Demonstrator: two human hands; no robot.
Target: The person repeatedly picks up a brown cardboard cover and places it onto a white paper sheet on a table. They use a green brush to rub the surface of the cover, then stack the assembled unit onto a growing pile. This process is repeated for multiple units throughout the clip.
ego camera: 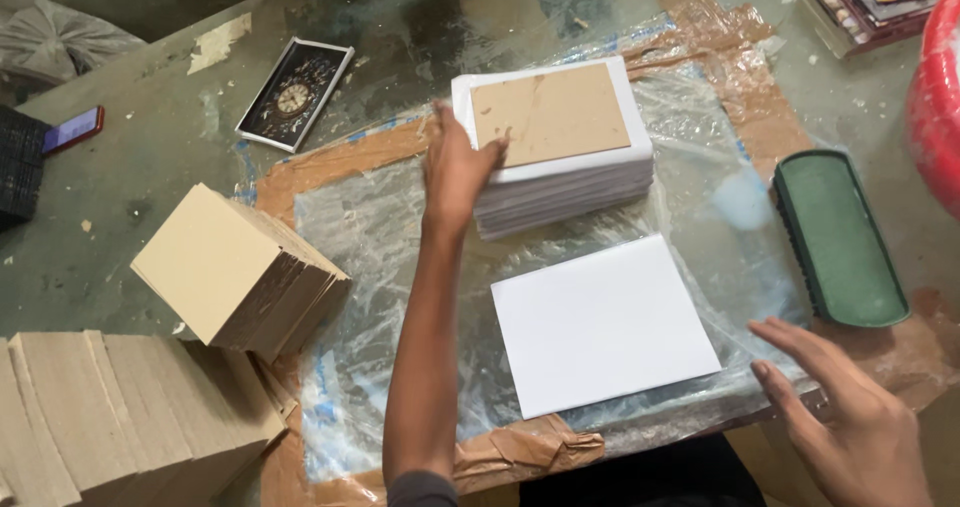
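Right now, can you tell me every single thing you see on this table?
board piece: one, brown, lying on top of the white stack
stack of sheets: one stack, white, middle back of the plastic
single sheet: one, white, flat on the plastic, nearer the person
plastic sheet: one, clear and wrinkled, taped down with brown tape
green tray: one, dark green, oval, right side
board stacks: two, tan, left side
clock picture: one, black with white edge, back left
phone: one, red edge, far left
books: one pile, back right corner
left hand: touching the brown board piece and white stack
right hand: open, empty, over the table edge at the right
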